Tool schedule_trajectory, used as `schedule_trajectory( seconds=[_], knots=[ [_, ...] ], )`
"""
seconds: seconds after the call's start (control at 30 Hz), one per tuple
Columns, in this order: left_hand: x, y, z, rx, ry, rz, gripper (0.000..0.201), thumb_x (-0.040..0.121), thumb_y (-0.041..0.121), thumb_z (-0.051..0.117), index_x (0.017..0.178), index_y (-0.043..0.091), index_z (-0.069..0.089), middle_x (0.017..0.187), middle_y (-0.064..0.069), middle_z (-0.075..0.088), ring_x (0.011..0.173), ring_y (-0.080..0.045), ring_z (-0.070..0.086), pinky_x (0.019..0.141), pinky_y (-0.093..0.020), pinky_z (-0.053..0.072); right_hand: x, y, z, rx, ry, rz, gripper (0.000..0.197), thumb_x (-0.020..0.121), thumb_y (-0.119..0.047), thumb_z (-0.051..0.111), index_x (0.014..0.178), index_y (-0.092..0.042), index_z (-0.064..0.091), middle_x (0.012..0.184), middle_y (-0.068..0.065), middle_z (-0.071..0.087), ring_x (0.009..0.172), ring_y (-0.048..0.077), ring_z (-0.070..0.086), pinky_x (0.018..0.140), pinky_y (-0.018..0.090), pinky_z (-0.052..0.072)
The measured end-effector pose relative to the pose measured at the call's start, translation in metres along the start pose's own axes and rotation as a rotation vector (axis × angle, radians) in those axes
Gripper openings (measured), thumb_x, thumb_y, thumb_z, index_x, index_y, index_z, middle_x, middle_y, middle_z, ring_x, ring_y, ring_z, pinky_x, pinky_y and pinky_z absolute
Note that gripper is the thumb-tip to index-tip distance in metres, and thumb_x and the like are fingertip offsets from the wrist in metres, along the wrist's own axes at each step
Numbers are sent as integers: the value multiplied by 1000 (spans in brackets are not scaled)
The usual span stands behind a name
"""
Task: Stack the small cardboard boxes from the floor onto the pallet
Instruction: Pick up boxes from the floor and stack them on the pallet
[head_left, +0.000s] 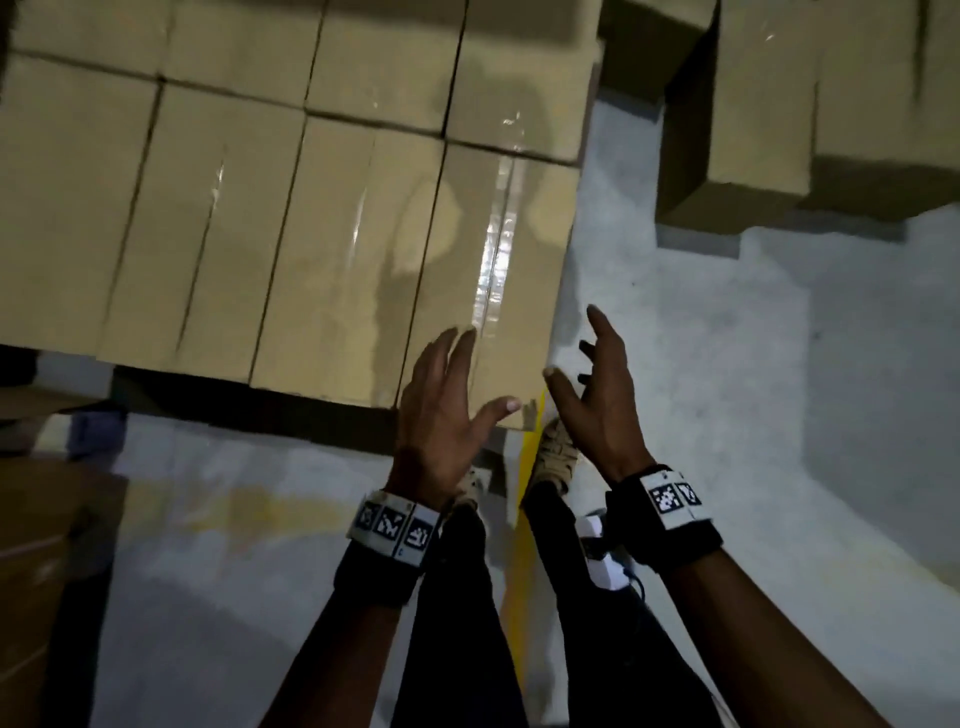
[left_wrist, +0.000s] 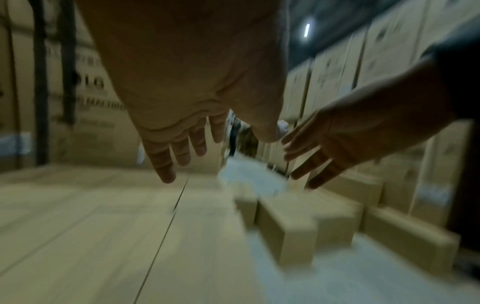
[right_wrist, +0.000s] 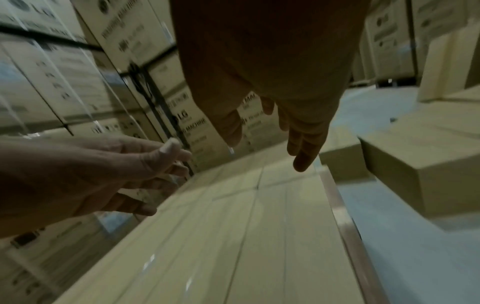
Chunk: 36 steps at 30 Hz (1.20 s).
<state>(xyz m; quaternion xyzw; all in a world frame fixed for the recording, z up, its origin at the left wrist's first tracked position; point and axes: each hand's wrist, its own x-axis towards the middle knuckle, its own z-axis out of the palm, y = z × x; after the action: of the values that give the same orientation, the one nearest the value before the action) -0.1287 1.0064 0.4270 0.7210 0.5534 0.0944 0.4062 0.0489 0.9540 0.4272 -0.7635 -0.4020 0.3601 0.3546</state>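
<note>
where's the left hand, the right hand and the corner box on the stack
left hand (head_left: 441, 415), head view, back of the hand
right hand (head_left: 602, 400), head view, back of the hand
corner box (head_left: 498, 249), head view, taped top face

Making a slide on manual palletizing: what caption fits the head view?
Both open hands, left hand and right hand, hover empty at the corner of the stacked boxes; more boxes wait on the floor.

Dim, motion-blurred, glare on tape (head_left: 496, 244)

Pale grey concrete floor (head_left: 727, 415) with a yellow line (head_left: 527, 499), tall printed cartons (right_wrist: 64, 67) behind (dim light)
</note>
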Motion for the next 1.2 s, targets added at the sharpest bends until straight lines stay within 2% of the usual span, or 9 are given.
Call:
schedule_trajectory(
  seconds=[0.1,0.27,0.3,0.37,0.43,0.5,0.67,0.83,1.2],
  knots=[
    [-39,57,-56,-109,36,137,83,90,54,64,159,25,28,166,3,25,152,-15,22,121,-44,30,-40,-75,-42,-15,102,-103,74,99,-21,66,159,-19,23,156,-16,25,140,17,41,109,52,44],
    [-73,126,-132,-167,116,387,80,88,62,55,156,23,35,159,4,38,145,-7,32,114,-9,22,-86,-161,-95,-13,250,-259,74,99,-22,66,158,-26,22,160,-11,28,140,11,42,106,41,48],
    [-77,135,-143,-178,119,418,79,88,61,56,156,24,36,157,5,40,145,-7,34,114,-10,24,-93,-172,-103,-13,271,-272,75,98,-23,67,157,-29,21,160,-12,29,138,8,43,104,38,49],
    [-83,155,-161,-196,126,477,77,88,59,58,154,24,39,155,5,43,143,-11,39,115,-25,36,-107,-191,-121,-25,325,-317,74,98,-23,67,156,-33,22,157,-12,32,137,7,43,103,38,49],
    [-88,173,-172,-192,135,529,74,89,57,60,153,24,42,153,4,47,141,-14,43,111,-41,45,-119,-202,-140,-61,382,-368,73,98,-22,66,157,-29,23,157,-6,35,139,11,43,106,41,48],
    [-89,188,-178,-187,149,574,71,90,53,61,152,22,45,151,4,50,139,-14,46,108,-46,47,-125,-207,-156,-102,430,-401,72,98,-19,66,158,-21,25,158,0,35,141,14,42,108,44,46],
    [-93,224,-174,-177,125,676,65,91,47,64,148,20,50,144,4,57,133,-13,52,102,-45,50,-141,-200,-195,-116,541,-388,73,98,-19,67,158,-22,26,157,3,36,141,19,44,105,50,48],
    [-99,269,-151,-150,70,774,60,90,45,66,144,23,53,140,4,61,130,-12,55,100,-45,52,-159,-182,-237,-109,620,-354,72,98,-21,66,158,-25,26,158,-1,34,134,12,46,103,41,51],
    [-112,393,-25,-160,12,914,55,90,40,70,139,17,60,132,4,66,122,-8,60,98,-39,54,-184,-97,-385,-98,755,-314,70,98,-24,66,158,-26,29,159,-1,33,135,11,46,104,40,52]
  ],
)
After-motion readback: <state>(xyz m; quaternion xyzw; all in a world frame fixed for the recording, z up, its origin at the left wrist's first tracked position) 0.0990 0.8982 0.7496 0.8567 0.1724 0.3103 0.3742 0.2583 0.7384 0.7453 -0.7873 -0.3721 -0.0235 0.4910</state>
